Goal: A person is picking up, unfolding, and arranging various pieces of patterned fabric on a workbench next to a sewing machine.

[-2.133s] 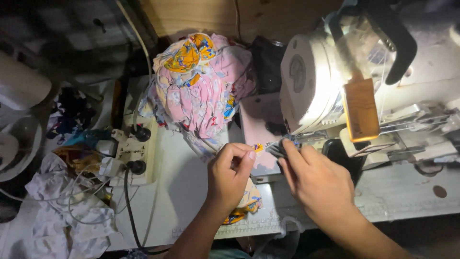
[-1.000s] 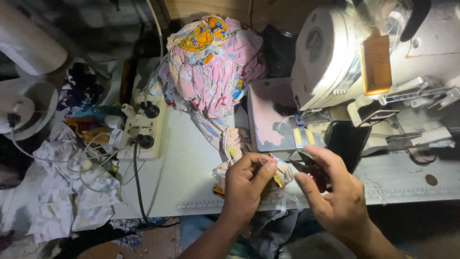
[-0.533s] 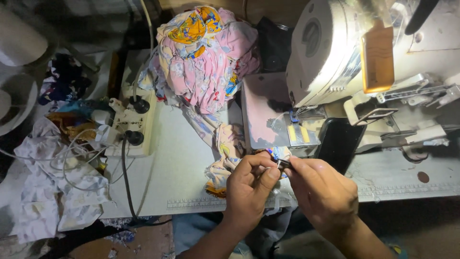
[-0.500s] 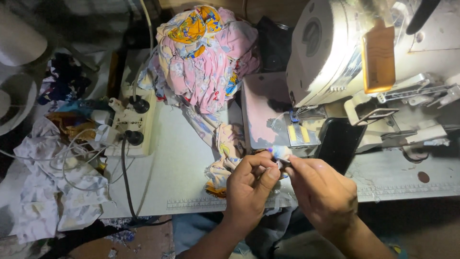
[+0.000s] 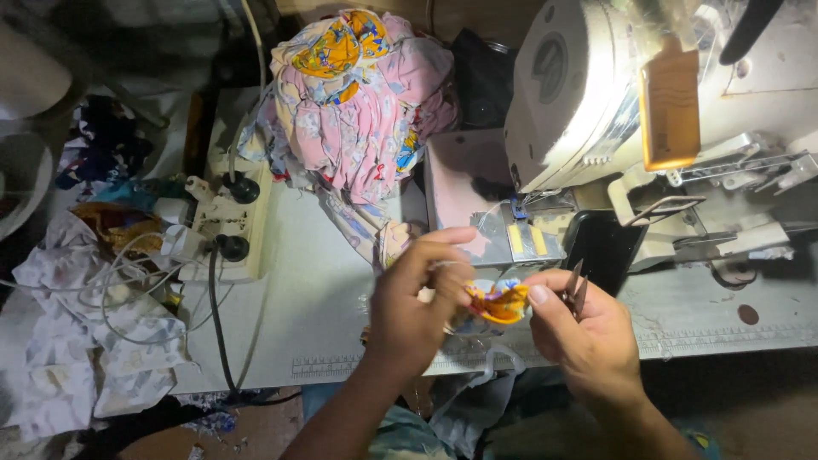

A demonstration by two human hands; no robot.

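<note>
Both my hands meet over the front edge of the sewing table (image 5: 324,332). My left hand (image 5: 413,311) pinches one side of a small yellow and orange printed fabric piece (image 5: 498,302). My right hand (image 5: 579,336) pinches the other side with thumb and forefinger and also holds small metal thread snips (image 5: 576,284), blades pointing up. A strip of the same printed cloth (image 5: 375,234) trails from the piece back toward a pile of pink patterned fabric (image 5: 358,102).
A white sewing machine (image 5: 613,119) stands at the right, its needle plate (image 5: 524,238) just beyond my hands. A power strip (image 5: 226,230) with black plugs and cables lies at the left. Crumpled white cloth (image 5: 94,341) hangs off the left edge.
My hands have drawn slightly apart, spreading the small fabric piece between them. The view has shifted a little; the pile and machine stay put.
</note>
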